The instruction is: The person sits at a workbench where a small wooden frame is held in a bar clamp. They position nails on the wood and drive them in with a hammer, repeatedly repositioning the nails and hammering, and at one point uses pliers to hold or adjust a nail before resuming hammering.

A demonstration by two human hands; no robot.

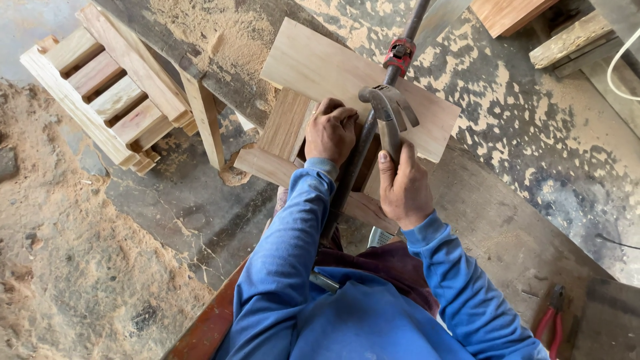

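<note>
Far left, on the sawdust-strewn floor [80,267]: a slatted wooden frame [107,93], lying tilted, its slats side by side. Just right of it, a rough dark plank [200,60] heaped with sawdust, a pale wooden leg [205,120] slanting down from under it. At centre, a wooden assembly [287,133] of short boards, topped by a pale flat panel [333,73] reaching toward the upper right. Left hand [331,132] pressed on the assembly at the panel's lower edge, fingers [340,115] curled and clenched against the wood; impossible to tell whether anything small is pinched there. Running between the two hands, a long dark clamp bar [360,153] with a red fitting [399,56] near its upper end, lying across the panel. Right hand [403,190] just beside, fingers wrapped tight around the neck of a claw hammer [389,110], the metal head poised over the panel close to the left hand's knuckles. Blue sleeves below both hands. Lower right, on the floor near the corner, red-handled pliers [552,320]. Upper right, more planks [567,40] stacked on patchy concrete.
</note>
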